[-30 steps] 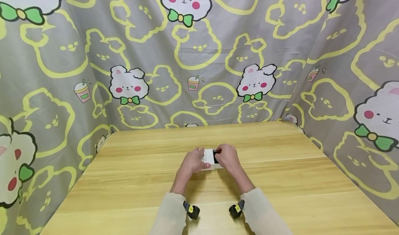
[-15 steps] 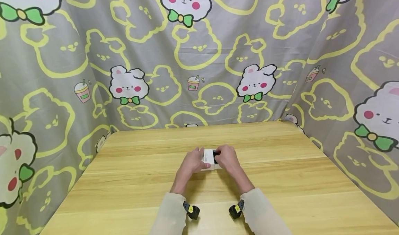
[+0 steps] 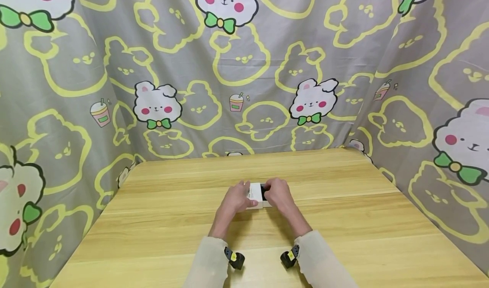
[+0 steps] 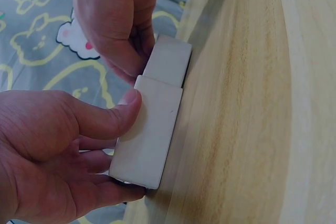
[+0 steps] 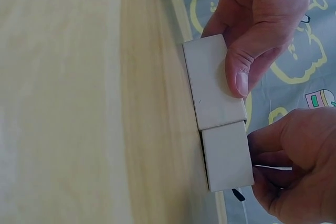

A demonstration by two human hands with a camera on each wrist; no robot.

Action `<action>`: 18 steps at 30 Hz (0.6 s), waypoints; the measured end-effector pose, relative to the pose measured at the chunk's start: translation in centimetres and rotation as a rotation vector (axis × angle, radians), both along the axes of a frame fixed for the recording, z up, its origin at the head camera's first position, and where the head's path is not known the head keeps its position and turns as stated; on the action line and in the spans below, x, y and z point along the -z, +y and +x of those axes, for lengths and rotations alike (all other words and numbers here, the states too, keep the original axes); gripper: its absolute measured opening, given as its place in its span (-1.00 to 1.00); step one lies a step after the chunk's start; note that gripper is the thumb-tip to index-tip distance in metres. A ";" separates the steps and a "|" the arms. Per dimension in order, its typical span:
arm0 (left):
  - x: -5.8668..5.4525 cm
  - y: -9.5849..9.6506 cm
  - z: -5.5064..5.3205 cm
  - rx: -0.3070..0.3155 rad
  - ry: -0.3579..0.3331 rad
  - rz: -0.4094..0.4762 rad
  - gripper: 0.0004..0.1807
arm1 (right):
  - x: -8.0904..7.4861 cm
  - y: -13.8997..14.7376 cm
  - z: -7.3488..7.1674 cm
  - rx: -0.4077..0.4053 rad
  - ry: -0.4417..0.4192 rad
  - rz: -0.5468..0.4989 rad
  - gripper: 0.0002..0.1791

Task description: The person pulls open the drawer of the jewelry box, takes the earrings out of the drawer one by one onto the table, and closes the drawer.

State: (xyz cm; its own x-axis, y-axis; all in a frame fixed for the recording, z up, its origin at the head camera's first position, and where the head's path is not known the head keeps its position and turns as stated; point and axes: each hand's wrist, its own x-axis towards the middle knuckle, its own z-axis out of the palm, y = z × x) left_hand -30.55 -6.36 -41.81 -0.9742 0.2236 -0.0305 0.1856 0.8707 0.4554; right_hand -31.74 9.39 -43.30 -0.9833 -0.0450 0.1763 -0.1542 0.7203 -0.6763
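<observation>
A small white box stands on the table, made of an outer sleeve (image 3: 256,191) and an inner tray (image 5: 228,156) slid partway out of its right end. My left hand (image 3: 237,197) grips the sleeve, thumb on the near side and fingers around the far side and left end. My right hand (image 3: 279,193) is at the tray, its curled fingers over the open top and holding its upper edge. Black contents (image 3: 263,188) show between sleeve and fingers. In the right wrist view a short black strip (image 5: 239,195) pokes out by the tray's end. The right fingertips are partly hidden.
The wood-grain table (image 3: 172,228) spreads around both hands. A grey curtain (image 3: 244,67) with rabbit prints hangs behind it and along both sides. A small black camera (image 3: 236,259) is strapped at the left wrist, another camera (image 3: 289,257) at the right.
My right hand has shifted very slightly at the tray. The left hand and the sleeve stay in the same place.
</observation>
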 end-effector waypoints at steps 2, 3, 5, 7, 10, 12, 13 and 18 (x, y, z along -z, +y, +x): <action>0.0 0.0 0.0 0.000 0.000 -0.001 -0.14 | 0.0 0.0 0.0 0.000 -0.001 0.002 -0.73; 0.0 0.0 0.0 -0.001 -0.002 0.001 -0.13 | -0.1 0.0 0.0 0.000 0.002 0.005 -0.74; 0.0 -0.1 0.0 -0.001 -0.006 0.003 -0.13 | -0.1 0.0 0.0 0.002 0.006 0.012 -0.75; -0.1 0.0 0.0 -0.003 -0.009 0.010 -0.13 | -0.1 0.0 0.0 0.007 0.007 0.018 -0.76; -0.1 0.0 0.1 -0.007 -0.012 0.019 -0.14 | 0.0 -0.1 0.0 0.016 0.019 0.034 -0.77; -0.1 0.0 0.1 -0.011 -0.012 0.023 -0.14 | 0.0 -0.1 0.0 0.022 0.020 0.037 -0.78; -0.1 0.0 0.1 -0.011 -0.012 0.022 -0.14 | 0.0 -0.1 0.0 0.023 0.022 0.038 -0.78; -0.1 0.0 0.2 -0.017 -0.020 0.034 -0.13 | -0.1 -0.1 0.0 0.026 0.026 0.023 -0.80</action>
